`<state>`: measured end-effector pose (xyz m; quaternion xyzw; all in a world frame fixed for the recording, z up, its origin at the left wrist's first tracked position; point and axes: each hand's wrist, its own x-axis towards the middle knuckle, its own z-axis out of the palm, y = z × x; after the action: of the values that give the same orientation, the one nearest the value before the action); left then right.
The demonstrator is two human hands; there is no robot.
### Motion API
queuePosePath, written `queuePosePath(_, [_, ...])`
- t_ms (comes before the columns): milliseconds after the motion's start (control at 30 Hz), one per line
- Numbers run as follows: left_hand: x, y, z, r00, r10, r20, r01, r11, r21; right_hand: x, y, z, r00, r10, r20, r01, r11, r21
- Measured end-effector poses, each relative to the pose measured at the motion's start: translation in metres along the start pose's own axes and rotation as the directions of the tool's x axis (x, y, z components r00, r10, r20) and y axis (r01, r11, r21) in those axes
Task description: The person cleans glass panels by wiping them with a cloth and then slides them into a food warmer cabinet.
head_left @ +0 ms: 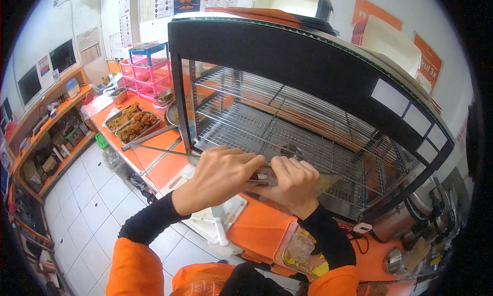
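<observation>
A black-framed food warming cabinet [269, 45] with wire shelves [246, 92] stands before me, its front uncovered. My left hand [221, 180] and my right hand [294, 180] are close together at its lower front, fingers curled over a small metal-edged part [260, 179]. It appears to belong to a clear glass panel [165, 150], whose edge runs out to the left over the counter. The fingers hide most of the held part. Behind my hands, a small round metal object [291, 151] lies inside the cabinet.
Metal trays of fried chicken [138, 126] sit on the orange counter [262, 223] at the left, near pink stacked baskets [148, 74]. White boards [231, 211] lie below my hands. A tray with yellow food bits [283, 238] is by my right forearm; a large metal pot [396, 219] stands right.
</observation>
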<state>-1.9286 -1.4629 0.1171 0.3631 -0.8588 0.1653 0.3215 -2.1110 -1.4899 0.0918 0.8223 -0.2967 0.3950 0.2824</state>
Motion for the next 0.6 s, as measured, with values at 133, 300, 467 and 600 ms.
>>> queuePosePath(133, [0.001,-0.008,0.007,1.0,0.02,-0.002,-0.02,1.0,-0.008,-0.001,0.002,0.007,1.0,0.02,-0.015,-0.02,1.0,-0.014])
queuePosePath(300, [0.002,-0.009,0.016,0.998,0.021,0.061,-0.019,0.999,-0.03,-0.013,0.006,0.015,0.999,0.038,-0.024,-0.039,0.999,-0.028])
queuePosePath(467, [0.005,-0.003,0.014,0.996,0.018,0.085,-0.017,1.0,-0.009,-0.016,0.008,0.014,0.999,0.044,-0.028,-0.045,0.998,-0.033])
queuePosePath(600, [0.01,-0.004,0.02,0.995,0.039,0.097,-0.038,0.999,-0.021,-0.022,0.012,0.016,0.997,0.058,-0.043,-0.059,0.998,-0.031])
